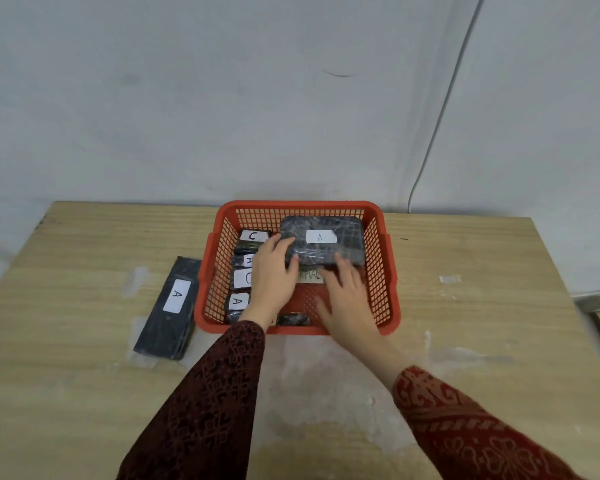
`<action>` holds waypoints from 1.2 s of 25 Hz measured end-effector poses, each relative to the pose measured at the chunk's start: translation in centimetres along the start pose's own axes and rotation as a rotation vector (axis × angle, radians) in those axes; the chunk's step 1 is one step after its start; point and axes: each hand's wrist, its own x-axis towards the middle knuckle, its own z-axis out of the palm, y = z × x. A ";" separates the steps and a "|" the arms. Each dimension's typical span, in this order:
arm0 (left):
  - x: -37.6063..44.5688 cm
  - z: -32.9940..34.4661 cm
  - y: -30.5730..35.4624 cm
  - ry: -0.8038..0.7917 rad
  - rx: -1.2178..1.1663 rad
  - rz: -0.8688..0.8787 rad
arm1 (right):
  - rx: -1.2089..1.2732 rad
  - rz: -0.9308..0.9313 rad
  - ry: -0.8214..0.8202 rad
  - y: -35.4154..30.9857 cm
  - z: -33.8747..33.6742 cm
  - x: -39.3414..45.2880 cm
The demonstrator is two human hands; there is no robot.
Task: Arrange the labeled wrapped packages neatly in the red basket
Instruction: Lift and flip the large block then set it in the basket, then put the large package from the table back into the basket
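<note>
Plain room: bare wall [222, 98], worn wooden table [84, 393].

One red basket [381, 271]. Six wrapped packages visible inside it: one large [323, 240], four small in the left column, one at the near wall [292, 319]. One long package [170, 310] outside, left.
</note>
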 end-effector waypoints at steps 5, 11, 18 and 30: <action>-6.4 -7.8 -5.4 0.419 -0.046 -0.013 | 0.273 -0.399 -0.096 -7.6 2.6 -4.9; -10.8 -11.2 -14.2 0.207 0.079 -0.385 | 0.254 -0.329 -0.409 -10.4 7.0 -7.1; -2.6 -14.8 -17.9 -0.281 0.329 -0.011 | 0.601 0.244 -0.569 -14.9 10.4 -6.7; 5.3 -13.4 -19.4 -0.680 0.481 0.223 | 1.445 1.188 0.000 -24.5 18.6 -3.0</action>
